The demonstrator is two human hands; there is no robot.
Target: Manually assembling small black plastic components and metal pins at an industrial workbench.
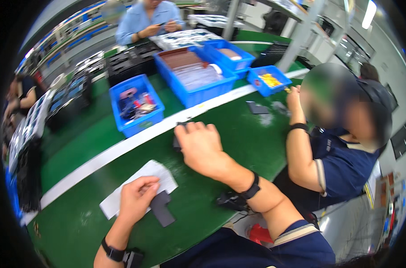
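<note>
My left hand [138, 197] is closed, thumb against curled fingers, over a white sheet of paper [160, 173]. Whatever it pinches, if anything, is too small to make out. Just right of those fingers a dark grey, notched flat piece [161, 211] lies partly on the paper and partly on the green table [203, 190]. Farther ahead, my right hand [198, 144] reaches across with its fingers bent down over a small dark piece [176, 142]. Most of that piece is hidden under the fingers. Both wrists wear black bands.
Beyond the white strip [89, 163] stand blue bins [142, 124] of mixed small parts, a larger blue bin [207, 94] and one with yellow pieces [262, 91]. Another dark piece [257, 108] lies right. A co-worker [346, 165] sits close at right; another person [149, 20] works opposite.
</note>
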